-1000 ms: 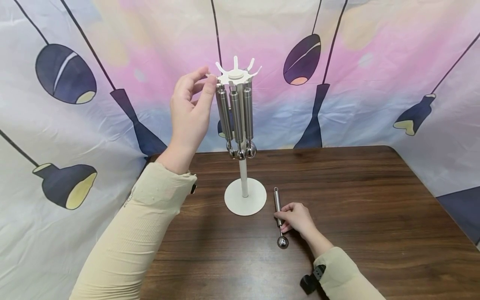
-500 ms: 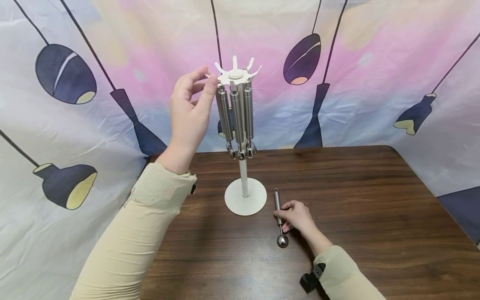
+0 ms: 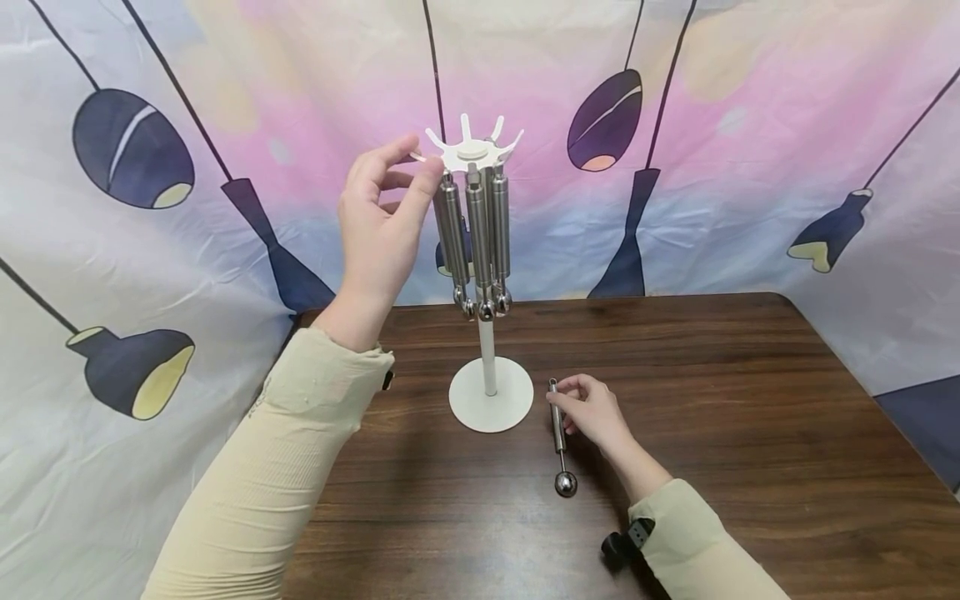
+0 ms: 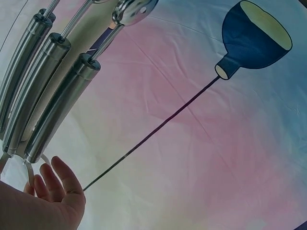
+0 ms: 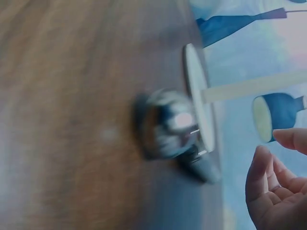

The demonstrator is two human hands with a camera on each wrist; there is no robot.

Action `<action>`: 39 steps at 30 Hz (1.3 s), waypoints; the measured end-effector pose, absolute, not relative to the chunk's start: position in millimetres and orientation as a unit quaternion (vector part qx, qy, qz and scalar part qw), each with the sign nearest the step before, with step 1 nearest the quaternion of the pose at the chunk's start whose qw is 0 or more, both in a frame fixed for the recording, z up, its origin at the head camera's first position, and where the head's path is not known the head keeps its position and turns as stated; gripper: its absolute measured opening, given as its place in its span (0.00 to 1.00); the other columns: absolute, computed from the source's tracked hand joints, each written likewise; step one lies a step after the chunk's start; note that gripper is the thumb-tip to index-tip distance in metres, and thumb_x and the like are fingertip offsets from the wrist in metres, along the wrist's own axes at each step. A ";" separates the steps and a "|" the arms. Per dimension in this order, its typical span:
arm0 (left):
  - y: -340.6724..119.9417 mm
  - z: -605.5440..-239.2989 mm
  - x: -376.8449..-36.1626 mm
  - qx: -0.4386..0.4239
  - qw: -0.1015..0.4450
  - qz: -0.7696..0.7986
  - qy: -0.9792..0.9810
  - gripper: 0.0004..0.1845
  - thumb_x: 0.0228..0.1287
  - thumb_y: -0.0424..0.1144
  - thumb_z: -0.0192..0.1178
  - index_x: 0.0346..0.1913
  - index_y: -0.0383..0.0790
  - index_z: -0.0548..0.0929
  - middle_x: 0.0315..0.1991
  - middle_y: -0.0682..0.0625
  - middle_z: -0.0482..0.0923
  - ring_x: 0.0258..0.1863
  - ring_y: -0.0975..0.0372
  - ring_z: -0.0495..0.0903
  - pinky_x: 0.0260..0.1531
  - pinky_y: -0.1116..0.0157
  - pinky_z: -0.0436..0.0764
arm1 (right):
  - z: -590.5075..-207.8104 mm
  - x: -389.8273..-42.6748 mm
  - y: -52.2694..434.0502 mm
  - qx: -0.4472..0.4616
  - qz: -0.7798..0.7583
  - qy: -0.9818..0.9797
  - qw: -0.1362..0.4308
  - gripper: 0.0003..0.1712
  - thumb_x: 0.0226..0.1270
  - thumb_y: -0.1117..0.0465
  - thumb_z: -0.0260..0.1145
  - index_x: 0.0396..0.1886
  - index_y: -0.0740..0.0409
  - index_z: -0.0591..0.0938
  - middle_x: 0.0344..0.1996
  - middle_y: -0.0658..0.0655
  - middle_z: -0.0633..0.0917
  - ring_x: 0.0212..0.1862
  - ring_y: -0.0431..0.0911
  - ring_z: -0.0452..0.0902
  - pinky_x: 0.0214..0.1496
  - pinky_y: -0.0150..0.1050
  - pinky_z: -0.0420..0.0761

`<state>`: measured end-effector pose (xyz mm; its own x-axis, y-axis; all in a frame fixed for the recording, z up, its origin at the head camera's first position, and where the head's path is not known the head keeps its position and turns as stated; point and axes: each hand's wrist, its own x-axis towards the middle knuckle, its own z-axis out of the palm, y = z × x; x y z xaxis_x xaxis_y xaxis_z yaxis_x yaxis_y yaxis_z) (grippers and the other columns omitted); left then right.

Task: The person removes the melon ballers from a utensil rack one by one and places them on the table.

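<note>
In the head view, a white stand (image 3: 472, 152) has a ring of curved hooks, with several steel melon ballers (image 3: 477, 225) hanging by their handles. My left hand (image 3: 381, 221) pinches a hook between thumb and finger at the ring's left side; the left wrist view shows this hand (image 4: 57, 194) just by the handle ends. Another melon baller (image 3: 558, 429) lies on the table, right of the stand's base. My right hand (image 3: 596, 412) is over its handle's far end. In the right wrist view, the bent fingers (image 5: 259, 167) appear apart from the blurred melon baller (image 5: 170, 123).
The stand's round white base (image 3: 491, 417) sits on a dark wooden table (image 3: 712, 400). Behind rises a patterned curtain (image 3: 525, 75) with printed lamps. A small black device (image 3: 628, 542) is at the right cuff.
My right hand has moved forward along the melon baller's handle to its far end. The hook ring and its hanging melon ballers have turned slightly, the left thumb moving a little right.
</note>
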<state>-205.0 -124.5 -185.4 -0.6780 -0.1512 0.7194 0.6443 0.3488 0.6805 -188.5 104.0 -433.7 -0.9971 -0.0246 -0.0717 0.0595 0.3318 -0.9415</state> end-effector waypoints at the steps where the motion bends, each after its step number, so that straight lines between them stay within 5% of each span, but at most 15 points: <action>1: -124.6 -185.3 -204.7 -0.169 0.365 -0.544 -0.736 0.22 0.67 0.40 0.64 0.61 0.36 0.80 0.54 0.44 0.77 0.42 0.68 0.78 0.42 0.71 0.78 | -430.2 -189.3 103.0 0.006 -0.582 0.812 0.035 0.17 0.64 0.61 0.68 0.46 0.69 0.80 0.29 0.63 0.84 0.20 0.42 0.78 0.25 0.39 0.84; 9: -124.5 -184.2 -201.5 -0.171 0.366 -0.541 -0.738 0.22 0.65 0.41 0.66 0.61 0.37 0.81 0.51 0.47 0.77 0.41 0.70 0.77 0.42 0.71 0.79 | -397.4 -191.4 95.7 -0.020 -0.612 0.790 0.024 0.18 0.66 0.61 0.67 0.51 0.68 0.80 0.32 0.57 0.84 0.27 0.40 0.79 0.36 0.39 0.85; 20: -122.3 -183.2 -199.7 -0.169 0.368 -0.540 -0.738 0.23 0.62 0.42 0.69 0.59 0.38 0.82 0.44 0.60 0.74 0.38 0.70 0.76 0.40 0.71 0.78 | -350.3 -195.2 92.7 -0.067 -0.624 0.778 -0.033 0.20 0.68 0.60 0.66 0.55 0.67 0.80 0.47 0.67 0.85 0.36 0.36 0.82 0.42 0.29 0.84; 39: -114.0 -182.8 -200.6 -0.169 0.366 -0.549 -0.732 0.24 0.59 0.42 0.71 0.58 0.39 0.83 0.40 0.64 0.71 0.33 0.69 0.74 0.36 0.71 0.78 | -294.9 -214.8 86.9 -0.140 -0.667 0.729 -0.072 0.23 0.70 0.56 0.65 0.59 0.62 0.80 0.53 0.62 0.84 0.45 0.41 0.84 0.52 0.34 0.84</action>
<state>-200.6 -114.0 -182.8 -0.6742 -0.1544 0.7223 0.6504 0.3394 0.6796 -214.8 86.9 -294.9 -0.9507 -0.1078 0.2906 -0.2990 0.0719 -0.9515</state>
